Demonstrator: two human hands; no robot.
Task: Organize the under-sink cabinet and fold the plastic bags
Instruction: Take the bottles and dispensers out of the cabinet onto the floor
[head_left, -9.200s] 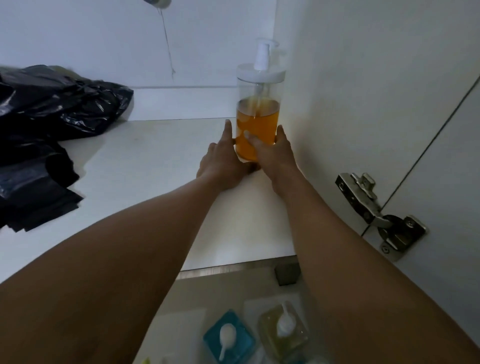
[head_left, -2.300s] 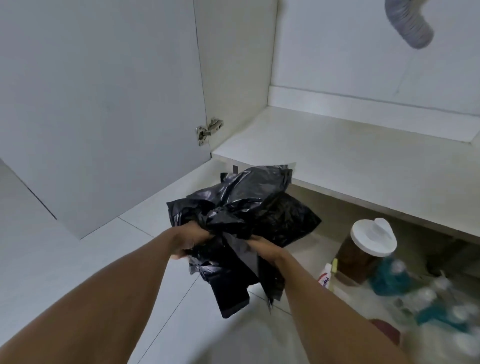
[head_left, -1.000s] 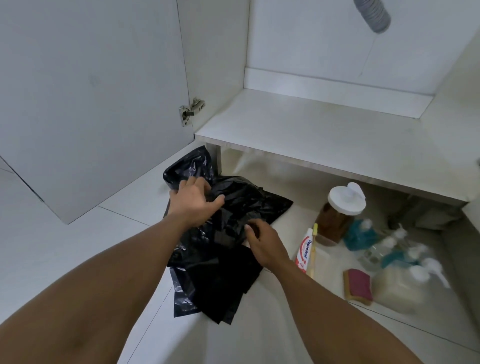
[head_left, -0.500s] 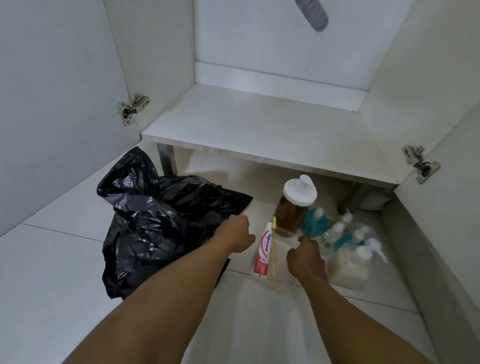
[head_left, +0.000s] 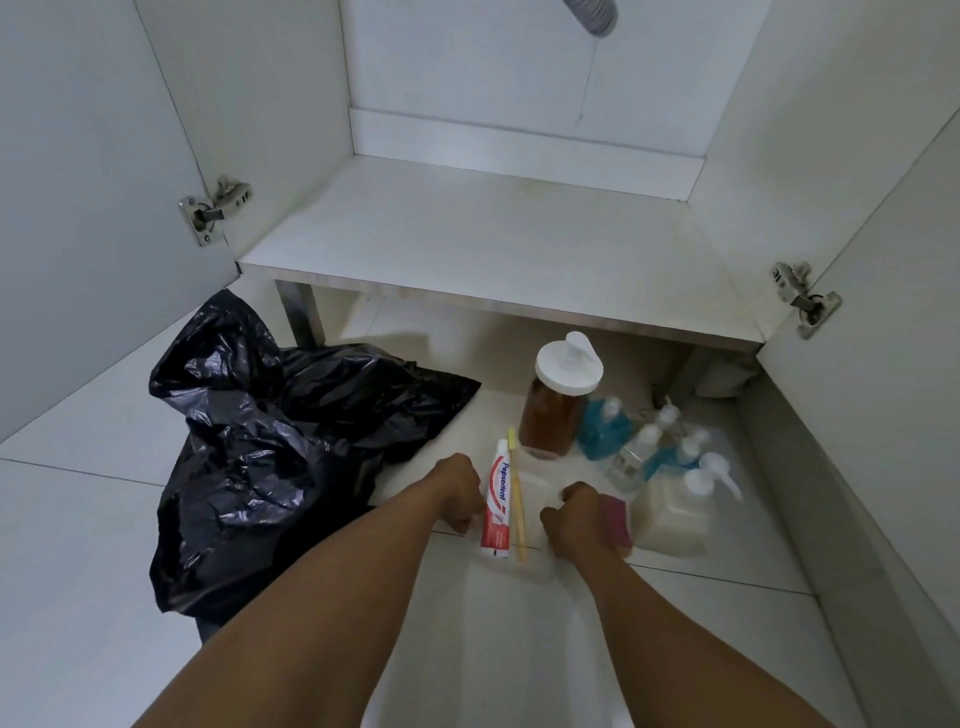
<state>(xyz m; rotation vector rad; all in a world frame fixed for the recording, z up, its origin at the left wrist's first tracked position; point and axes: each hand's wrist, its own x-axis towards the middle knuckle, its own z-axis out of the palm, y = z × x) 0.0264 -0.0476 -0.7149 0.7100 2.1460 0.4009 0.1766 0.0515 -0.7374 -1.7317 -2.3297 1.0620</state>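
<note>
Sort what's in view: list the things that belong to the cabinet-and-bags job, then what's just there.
Job: black plastic bags; cabinet shelf; amber pump bottle; blue soap bottles; white pump bottle; toothpaste; toothbrush; pink sponge.

Just there: door hinges; drain hose; floor tiles.

I counted one heap of black plastic bags (head_left: 270, 457), one toothpaste tube (head_left: 497, 501), one yellow toothbrush (head_left: 517, 493), one pink sponge (head_left: 615, 522), and one big jar of brown liquid (head_left: 558, 405). The pump bottles (head_left: 670, 512) were about six; I could not tell exactly.
</note>
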